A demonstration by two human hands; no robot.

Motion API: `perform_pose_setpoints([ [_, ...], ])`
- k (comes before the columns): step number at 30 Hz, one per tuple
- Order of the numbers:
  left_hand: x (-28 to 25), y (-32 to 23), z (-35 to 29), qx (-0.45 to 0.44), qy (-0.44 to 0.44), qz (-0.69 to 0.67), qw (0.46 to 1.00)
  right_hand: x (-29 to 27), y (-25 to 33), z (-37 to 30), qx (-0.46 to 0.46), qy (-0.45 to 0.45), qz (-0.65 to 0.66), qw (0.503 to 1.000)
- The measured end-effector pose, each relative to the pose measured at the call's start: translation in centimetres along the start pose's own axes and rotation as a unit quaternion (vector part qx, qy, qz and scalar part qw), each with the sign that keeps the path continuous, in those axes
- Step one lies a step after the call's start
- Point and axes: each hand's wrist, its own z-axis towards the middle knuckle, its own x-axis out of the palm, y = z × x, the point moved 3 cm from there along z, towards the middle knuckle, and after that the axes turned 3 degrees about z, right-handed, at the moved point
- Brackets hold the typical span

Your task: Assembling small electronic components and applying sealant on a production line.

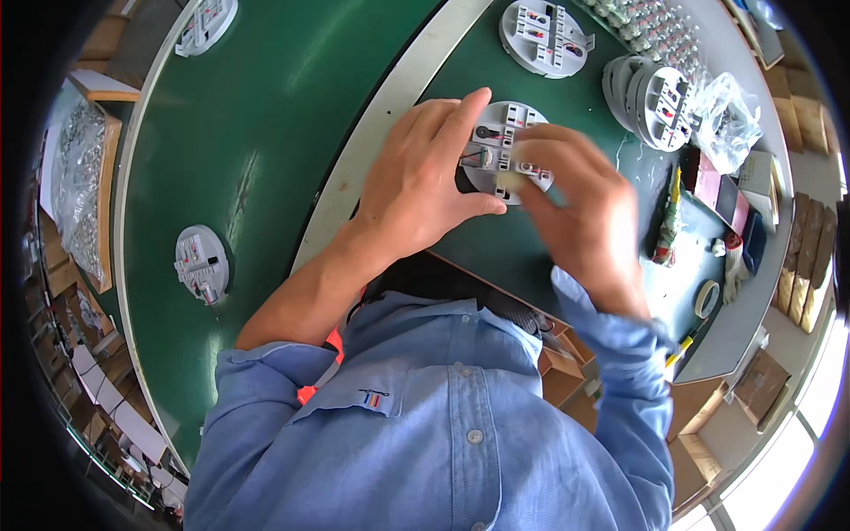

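A round white plastic base with raised slots, small wires and dark parts lies before me on the green bench. My left hand curves around its left side, fingers at the far rim and thumb at the near rim. Over its right half is my right hand, smeared by motion. Its thumb and forefinger are curled in at the face of the base, near a small pale blur that I cannot make out. Red and black wires show beside a small component near my left palm.
Another white base sits beyond, and a stack of them stands at right by a clear plastic bag. Left of a pale rail, a green surface carries more bases. A tape roll lies far right.
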Motion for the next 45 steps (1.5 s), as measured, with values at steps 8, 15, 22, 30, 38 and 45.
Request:
perform_pose_setpoints([
  [8, 0.1, 0.0, -0.1, -0.033, 0.005, 0.001, 0.999, -7.2, -11.3, -13.2, 0.29, -0.191, -0.379, 0.858],
  [15, -0.1, 0.7, -0.5, -0.032, 0.004, 0.002, 0.999, -11.1, -12.7, -19.4, 0.485, -0.265, 0.063, 0.831],
  [22, 0.2, 1.2, -0.6, -0.027, 0.018, 0.01, 0.999, -2.6, -2.2, -8.9, 0.237, -0.201, 0.429, 0.848],
  [30, -0.3, 2.1, -1.3, -0.035, 0.002, 0.015, 0.999, 2.3, 0.0, 0.0, 0.233, -0.014, 0.233, 0.944],
  [38, -0.6, 2.6, -0.9, -0.043, -0.011, 0.009, 0.999, 4.7, 0.6, 1.1, 0.196, -0.021, 0.141, 0.97],
  [45, -1.1, 1.6, -0.8, -0.052, 0.003, -0.019, 0.998, 3.6, 1.9, 0.3, 0.19, -0.034, 0.108, 0.975],
])
